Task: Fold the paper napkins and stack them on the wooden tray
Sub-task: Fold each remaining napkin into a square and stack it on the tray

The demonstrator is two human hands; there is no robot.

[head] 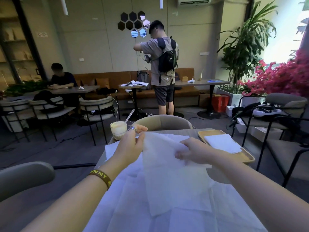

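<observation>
Over the table [194, 132], both hands [129, 145] [194, 152] on napkin [170, 174]

napkin [173, 181]: thin white paper, matt, faintly textured
folded napkin [223, 143]: the same matt paper
tray [247, 156]: pale wood, smooth
glass [117, 129]: clear, glossy
ring [133, 128]: shiny metal

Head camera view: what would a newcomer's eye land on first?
Two hands in the middle: the left hand and right hand pinch a white paper napkin lifted over the table. To its right, a wooden tray holds a folded napkin; a creamy drink with a straw stands by the left hand.
</observation>
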